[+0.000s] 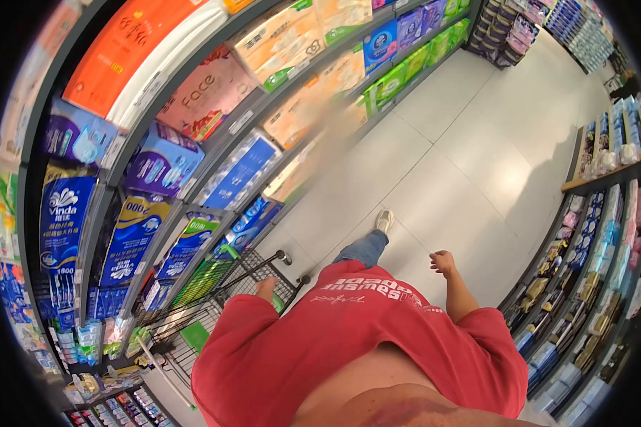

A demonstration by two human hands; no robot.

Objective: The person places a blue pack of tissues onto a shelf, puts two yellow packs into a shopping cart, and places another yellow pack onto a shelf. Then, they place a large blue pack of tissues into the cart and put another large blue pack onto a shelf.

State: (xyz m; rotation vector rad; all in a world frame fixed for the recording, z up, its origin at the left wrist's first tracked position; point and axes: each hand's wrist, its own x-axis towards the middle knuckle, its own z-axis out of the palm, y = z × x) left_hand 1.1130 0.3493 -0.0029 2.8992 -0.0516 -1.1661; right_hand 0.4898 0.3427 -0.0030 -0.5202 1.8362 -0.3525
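I look straight down over my red shirt at a shop aisle. My left hand [266,287] rests on the handle of a wire shopping cart [214,299] that stands beside the left shelves. Something green lies in the cart's basket. My right hand [441,262] hangs free at my side with the fingers loosely curled and nothing in it. One leg in jeans with a pale shoe [384,220] is stepping forward on the tiled floor.
Tall shelves on the left [192,142] hold packs of tissue and toilet paper. Lower shelves on the right [591,249] carry small packaged goods. The pale tiled aisle [463,142] runs ahead between them to more stacked goods at the far end.
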